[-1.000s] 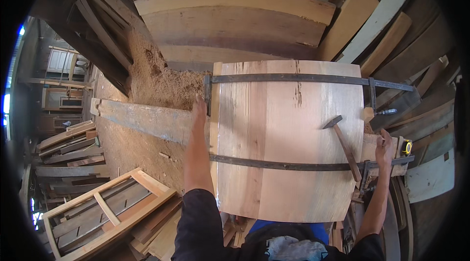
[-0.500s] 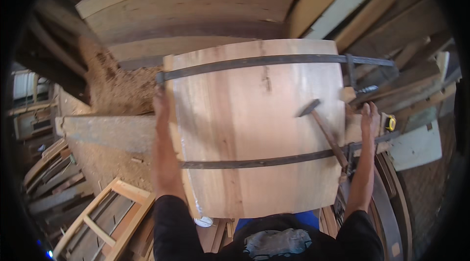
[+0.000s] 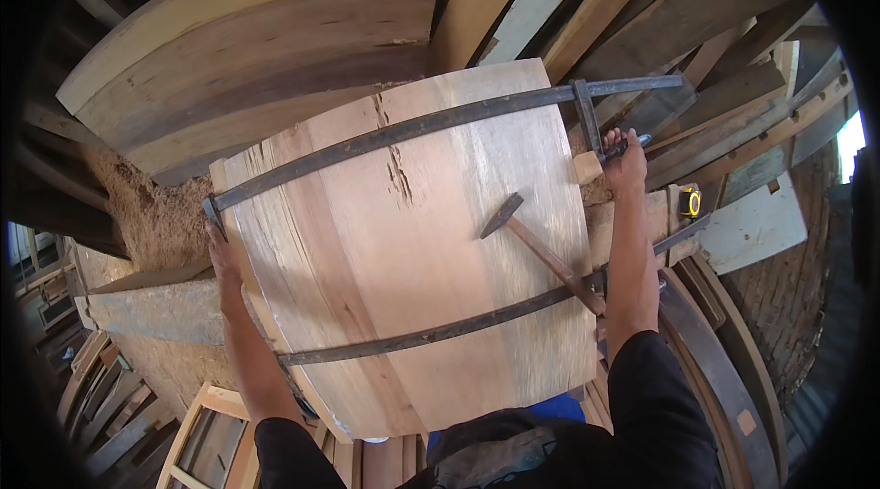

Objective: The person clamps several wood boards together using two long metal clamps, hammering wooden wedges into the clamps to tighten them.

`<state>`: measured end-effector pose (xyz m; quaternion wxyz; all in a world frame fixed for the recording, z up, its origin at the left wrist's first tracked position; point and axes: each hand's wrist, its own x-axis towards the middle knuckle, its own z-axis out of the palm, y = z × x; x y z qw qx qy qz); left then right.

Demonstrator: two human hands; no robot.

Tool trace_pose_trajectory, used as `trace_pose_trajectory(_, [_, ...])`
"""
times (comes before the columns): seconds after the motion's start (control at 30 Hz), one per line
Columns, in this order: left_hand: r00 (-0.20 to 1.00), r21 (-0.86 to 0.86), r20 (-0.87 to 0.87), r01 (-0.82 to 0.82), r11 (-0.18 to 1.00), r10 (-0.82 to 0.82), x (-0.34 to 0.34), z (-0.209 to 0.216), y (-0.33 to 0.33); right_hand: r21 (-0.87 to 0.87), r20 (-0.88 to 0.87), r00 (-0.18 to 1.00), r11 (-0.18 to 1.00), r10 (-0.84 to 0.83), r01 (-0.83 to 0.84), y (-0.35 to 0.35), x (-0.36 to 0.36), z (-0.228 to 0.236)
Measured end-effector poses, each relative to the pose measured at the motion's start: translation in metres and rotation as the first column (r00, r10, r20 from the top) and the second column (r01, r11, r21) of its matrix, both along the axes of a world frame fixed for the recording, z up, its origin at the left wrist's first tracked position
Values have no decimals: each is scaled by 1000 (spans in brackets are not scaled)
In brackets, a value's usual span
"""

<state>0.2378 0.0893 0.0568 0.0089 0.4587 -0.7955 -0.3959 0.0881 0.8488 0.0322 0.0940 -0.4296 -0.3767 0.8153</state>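
Working a dark clamp screw (head view), the right hand (image 3: 625,164) has its fingers wrapped around the screw's handle (image 3: 645,140) at the far right. The left hand (image 3: 224,260) lies along the left edge of a broad, pale, reddish-streaked wooden panel (image 3: 412,241), fingertips at the end of the far clamp; whether these fingers grip it cannot be told. The panel occupies the centre, spanned by a far dark steel bar clamp (image 3: 412,128) and a near dark steel bar clamp (image 3: 440,333). A small pale wooden block (image 3: 588,167) sits by the panel's right edge, beside the screw. Good practice, as judged here: keep the block square and flat against the edge, steady the left end so that it cannot slip, turn in small increments, and balance pressure between both clamps lest the panel bow. The wooden-handled steel hammer (image 3: 550,260), resting across the near bar, could slide if the panel tilts.
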Motion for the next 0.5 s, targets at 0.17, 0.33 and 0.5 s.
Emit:
trace_pose_trajectory(0.17, [997,161,-81,10,987,3,4,-2,-11,-8,-156,988,1000,18,-19,8,-6,-28])
trace_pose_trajectory(0.33, [981,281,-170,-45,959,96,4,-8,-16,-42,-241,966,993,96,-109,19,-4,-38])
trace_pose_trajectory(0.5, [984,144,-179,37,989,-10,-2,-15,3,59,126,986,991,114,-122,12,12,-11])
